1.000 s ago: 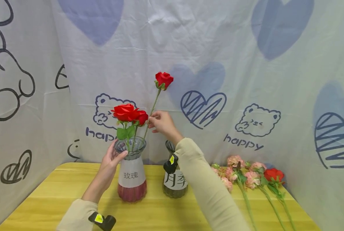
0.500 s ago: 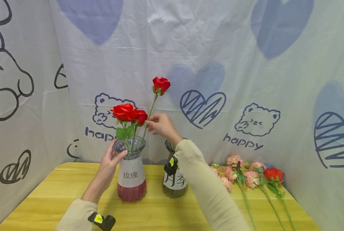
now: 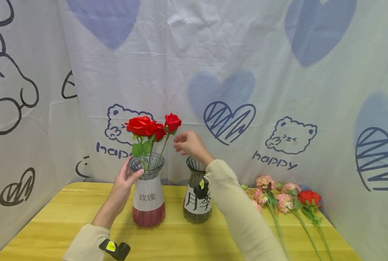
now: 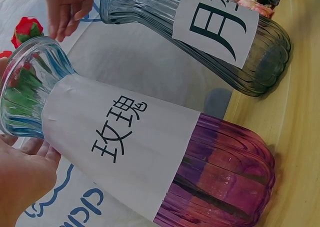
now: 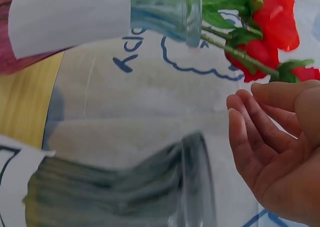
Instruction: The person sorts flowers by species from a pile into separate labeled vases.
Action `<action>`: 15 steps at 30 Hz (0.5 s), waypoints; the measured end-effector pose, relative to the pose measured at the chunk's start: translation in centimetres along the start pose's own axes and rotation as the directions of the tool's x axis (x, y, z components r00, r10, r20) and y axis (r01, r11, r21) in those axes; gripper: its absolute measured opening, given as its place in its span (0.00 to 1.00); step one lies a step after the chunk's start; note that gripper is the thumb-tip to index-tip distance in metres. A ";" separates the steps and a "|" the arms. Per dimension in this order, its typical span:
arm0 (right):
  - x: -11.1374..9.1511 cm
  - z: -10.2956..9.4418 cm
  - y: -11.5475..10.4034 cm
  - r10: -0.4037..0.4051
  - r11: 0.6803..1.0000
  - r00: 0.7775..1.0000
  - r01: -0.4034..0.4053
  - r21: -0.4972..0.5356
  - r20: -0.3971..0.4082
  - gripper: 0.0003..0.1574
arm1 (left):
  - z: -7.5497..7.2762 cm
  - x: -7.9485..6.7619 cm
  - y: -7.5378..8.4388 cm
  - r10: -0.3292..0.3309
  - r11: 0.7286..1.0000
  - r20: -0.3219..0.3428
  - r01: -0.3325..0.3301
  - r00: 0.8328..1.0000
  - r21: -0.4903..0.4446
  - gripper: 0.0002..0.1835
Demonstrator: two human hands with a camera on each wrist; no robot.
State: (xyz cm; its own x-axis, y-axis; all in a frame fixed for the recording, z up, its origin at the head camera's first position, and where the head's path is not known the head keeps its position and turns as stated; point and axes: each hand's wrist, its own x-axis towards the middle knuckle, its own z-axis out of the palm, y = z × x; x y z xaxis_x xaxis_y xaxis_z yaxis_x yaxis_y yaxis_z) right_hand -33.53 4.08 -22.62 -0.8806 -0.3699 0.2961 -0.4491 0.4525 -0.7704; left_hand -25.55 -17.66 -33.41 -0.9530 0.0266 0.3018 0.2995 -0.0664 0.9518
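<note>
A glass vase point(image 3: 148, 194) with a purple-red base and a white label stands on the table. My left hand point(image 3: 123, 183) grips its neck, thumb at the front of the rim and fingers behind. Several red roses rise from this vase, including a big bloom point(image 3: 140, 125) at left and a smaller rose point(image 3: 172, 122) leaning right. Just right of that smaller rose is my right hand point(image 3: 191, 144), apart from its stem. In the right wrist view the fingers point(image 5: 240, 132) are loosely bent, with nothing between them and the thumb.
A dark glass vase point(image 3: 198, 212) with a white label stands to the right, below my right forearm. Farther right on the yellow wooden table point(image 3: 92, 214) lie pink flowers point(image 3: 284, 202) and a red rose point(image 3: 309, 198). A printed cloth point(image 3: 167, 47) hangs behind.
The smaller rose has sunk lower into the left vase. My right hand has let go of its stem and moved right. My left hand keeps its grip on the vase.
</note>
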 end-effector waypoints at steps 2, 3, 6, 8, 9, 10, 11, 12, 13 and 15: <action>-0.1 -0.2 0.4 0.013 1.000 1.000 -0.013 0.002 0.010 0.12 | -0.1 0.0 0.1 -0.001 1.000 -0.006 0.001 1.000 -0.002 0.43; -0.2 -0.4 0.6 0.022 1.000 1.000 -0.022 0.001 0.009 0.12 | -0.1 0.0 0.1 -0.001 1.000 -0.008 0.000 1.000 -0.005 0.43; -0.5 -0.9 1.3 0.066 0.998 0.998 -0.066 0.002 -0.009 0.13 | -0.1 0.0 0.1 -0.003 1.000 -0.005 0.003 1.000 -0.009 0.44; -0.9 -1.3 2.0 0.096 0.995 0.995 -0.095 0.018 -0.021 0.13 | 0.0 0.0 0.0 -0.006 1.000 -0.003 0.006 1.000 -0.009 0.44; -1.1 -1.6 2.3 0.105 0.994 0.994 -0.104 0.017 -0.030 0.13 | 0.1 0.0 0.0 -0.009 1.000 -0.001 0.009 1.000 -0.007 0.44; -1.2 -1.9 2.6 0.111 0.994 0.993 -0.110 0.018 -0.036 0.14 | 0.2 0.0 0.0 -0.011 1.000 0.000 0.011 1.000 -0.003 0.43; -1.4 -2.2 2.9 0.113 0.993 0.993 -0.112 0.024 -0.038 0.15 | 0.2 0.0 -0.1 -0.011 1.000 -0.002 0.011 1.000 -0.001 0.43; -1.5 -2.5 3.1 0.108 0.994 0.993 -0.107 0.024 -0.043 0.15 | 0.2 0.0 0.0 -0.011 1.000 -0.004 0.011 1.000 0.000 0.43; -1.7 -2.9 3.3 0.104 0.994 0.993 -0.103 0.025 -0.052 0.16 | 0.2 0.0 0.0 -0.010 1.000 -0.005 0.010 1.000 0.000 0.43; -2.0 -3.9 3.7 0.092 0.996 0.993 -0.091 0.014 -0.080 0.17 | 0.2 0.1 0.1 -0.007 1.000 -0.006 0.007 1.000 0.002 0.43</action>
State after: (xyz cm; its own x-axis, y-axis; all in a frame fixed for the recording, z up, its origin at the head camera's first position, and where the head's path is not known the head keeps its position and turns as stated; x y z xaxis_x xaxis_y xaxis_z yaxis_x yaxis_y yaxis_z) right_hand -34.02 9.61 -23.88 -0.9275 -0.2603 0.2684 -0.3649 0.4728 -0.8021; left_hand -25.56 -17.51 -33.26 -0.9553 0.0207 0.2951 0.2933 -0.0639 0.9539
